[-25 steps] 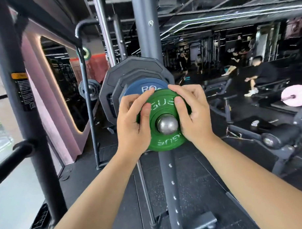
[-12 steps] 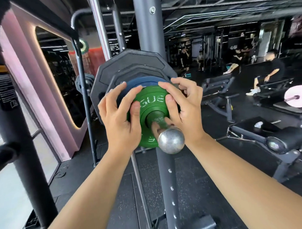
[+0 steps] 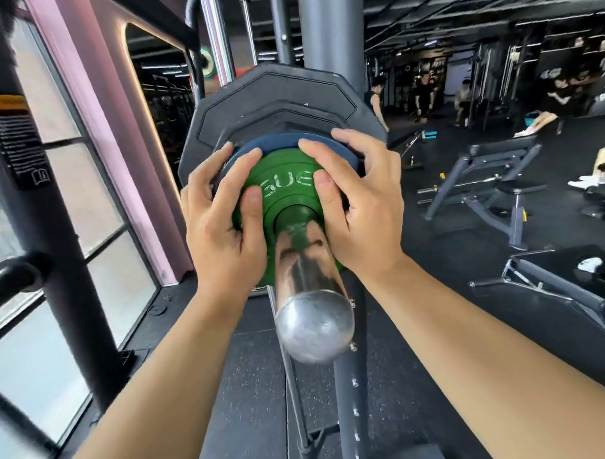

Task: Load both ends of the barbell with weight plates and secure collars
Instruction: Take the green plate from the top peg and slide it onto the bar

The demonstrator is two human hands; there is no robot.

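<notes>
Left grip [image 3: 221,215]: grasping the small round green weight plate [image 3: 285,183] by its left rim, fingers curled over the edge, thumb pressed flat on the plate's face.
Right grip [image 3: 360,200]: grasping the same plate by its right rim, fingers hooked behind the edge, thumb on the face beside the white lettering.
Green weight plate: threaded on the shiny chrome barbell sleeve [image 3: 304,263], far up the sleeve, against or just beside the blue plate; which of the two cannot be told.
Blue round weight plate [image 3: 277,141]: directly behind the green one, a rim showing above it and between the fingers.
Dark grey many-sided weight plates [image 3: 272,89]: two of them, the larger at the back, the smaller in front of it, both behind the blue plate.
Sleeve end: the rounded silver cap [image 3: 315,328] points toward the camera, bare of any plate.
Grey steel rack upright [image 3: 332,32]: rises behind the plates.
Left side: tall window panes [image 3: 70,189] and a black post with a warning label [image 3: 17,143].
Right side: black padded benches [image 3: 491,174] on the dark rubber floor [image 3: 245,386]; people [image 3: 423,94] far back, blurred.
</notes>
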